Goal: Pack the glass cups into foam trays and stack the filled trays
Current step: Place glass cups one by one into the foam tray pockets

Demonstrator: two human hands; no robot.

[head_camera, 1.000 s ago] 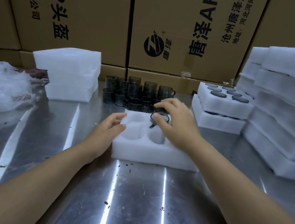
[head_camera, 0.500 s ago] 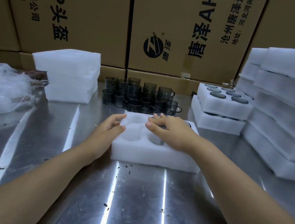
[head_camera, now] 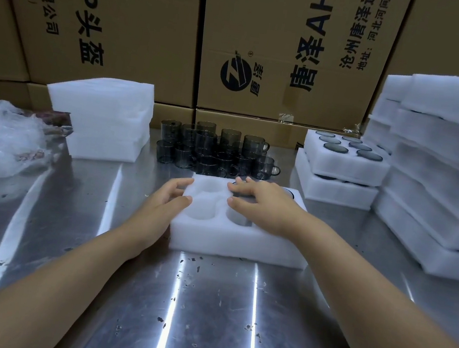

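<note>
A shiny steel table (head_camera: 205, 315), flecked with dark crumbs, bears a white foam tray (head_camera: 231, 240) at its middle. Behind the tray huddles a cluster of smoky glass cups (head_camera: 213, 151). A block of foam sheets (head_camera: 105, 118) sits back left, with crumpled plastic wrap (head_camera: 4, 140) at the left edge. To the right are a two-high stack of filled trays (head_camera: 339, 191) and taller foam stacks (head_camera: 436, 199).
</note>
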